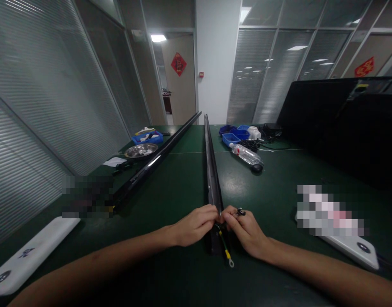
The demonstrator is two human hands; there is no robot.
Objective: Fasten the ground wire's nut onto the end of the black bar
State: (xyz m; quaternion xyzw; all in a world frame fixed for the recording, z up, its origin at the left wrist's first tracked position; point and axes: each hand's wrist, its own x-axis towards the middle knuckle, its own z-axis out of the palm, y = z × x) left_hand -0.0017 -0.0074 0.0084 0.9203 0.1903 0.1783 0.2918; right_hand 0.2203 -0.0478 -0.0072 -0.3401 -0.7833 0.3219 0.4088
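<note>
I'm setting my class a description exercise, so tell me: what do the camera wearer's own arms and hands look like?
The left forearm and right forearm are bare, with no sleeve, watch or bracelet in view. The left hand and right hand wear no gloves. A small shiny dark object shows at the right hand; whether it is a ring is unclear.

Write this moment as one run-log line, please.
left hand: at black rail, near end | right hand: same | green-yellow wire: ring terminal exposed

Fingers (pixel 206 216) partly hidden, black panel (pixel 365 140) cropped
</note>
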